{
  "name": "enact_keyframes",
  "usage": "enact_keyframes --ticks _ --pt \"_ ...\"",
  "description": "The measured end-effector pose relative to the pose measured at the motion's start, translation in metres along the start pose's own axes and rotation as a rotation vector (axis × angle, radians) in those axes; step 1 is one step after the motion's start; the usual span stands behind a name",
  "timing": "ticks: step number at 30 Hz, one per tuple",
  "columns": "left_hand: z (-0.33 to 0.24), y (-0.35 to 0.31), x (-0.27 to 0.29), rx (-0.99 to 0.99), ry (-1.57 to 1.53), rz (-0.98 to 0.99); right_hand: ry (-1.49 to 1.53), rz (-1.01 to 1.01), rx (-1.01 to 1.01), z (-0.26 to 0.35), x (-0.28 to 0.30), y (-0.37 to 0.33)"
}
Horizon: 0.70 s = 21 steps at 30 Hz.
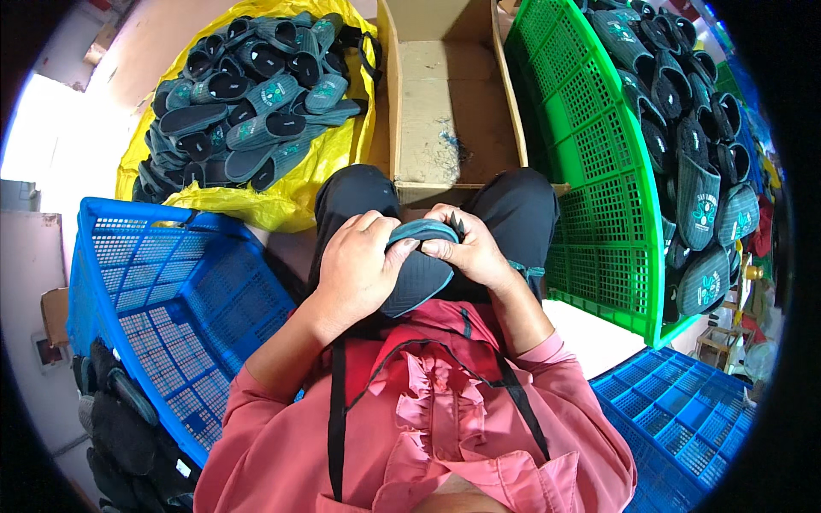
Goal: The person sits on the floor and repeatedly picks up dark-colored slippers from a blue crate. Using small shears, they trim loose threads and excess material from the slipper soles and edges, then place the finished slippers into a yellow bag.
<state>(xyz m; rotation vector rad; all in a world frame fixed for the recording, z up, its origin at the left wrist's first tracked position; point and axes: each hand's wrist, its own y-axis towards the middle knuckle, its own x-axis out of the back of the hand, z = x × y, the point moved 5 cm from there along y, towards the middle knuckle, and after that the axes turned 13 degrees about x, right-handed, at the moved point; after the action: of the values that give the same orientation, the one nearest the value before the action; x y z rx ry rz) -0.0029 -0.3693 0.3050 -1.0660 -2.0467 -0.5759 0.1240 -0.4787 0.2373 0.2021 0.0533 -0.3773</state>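
Note:
Above my lap I hold a dark grey-green slipper in both hands. My left hand grips its left side, with the thumb at the edge of the opening. My right hand closes on the right side, its thumb pressed to the same rim. The slipper's curved upper edge arches between the two thumbs, and the ridged sole faces partly toward me. From between my right fingers two dark pointed tips stick up, like the blades of small thread snips; the rest of that tool is hidden.
Ahead to the left, a yellow sack bears a heap of slippers. An open cardboard box with dark scraps stands ahead. A blue crate is at my left, a green crate with slippers beyond it at my right. Another blue crate lies lower right.

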Motion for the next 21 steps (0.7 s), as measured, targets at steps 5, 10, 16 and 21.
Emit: enact_keyframes --ticks 5,10,16,21 --pt "0.011 0.008 -0.008 -0.013 -0.262 0.153 0.133 -0.01 0.048 -0.01 -0.001 -0.005" --pt "0.015 0.006 -0.009 0.012 -0.298 0.099 0.185 0.022 -0.021 -0.012 -0.004 -0.002" --pt "0.002 0.014 -0.009 0.072 -0.036 0.098 -0.097 0.029 -0.041 -0.004 -0.007 0.006" --pt "0.008 0.016 -0.018 0.03 -0.166 0.133 0.062 -0.031 -0.043 -0.015 -0.01 0.0"
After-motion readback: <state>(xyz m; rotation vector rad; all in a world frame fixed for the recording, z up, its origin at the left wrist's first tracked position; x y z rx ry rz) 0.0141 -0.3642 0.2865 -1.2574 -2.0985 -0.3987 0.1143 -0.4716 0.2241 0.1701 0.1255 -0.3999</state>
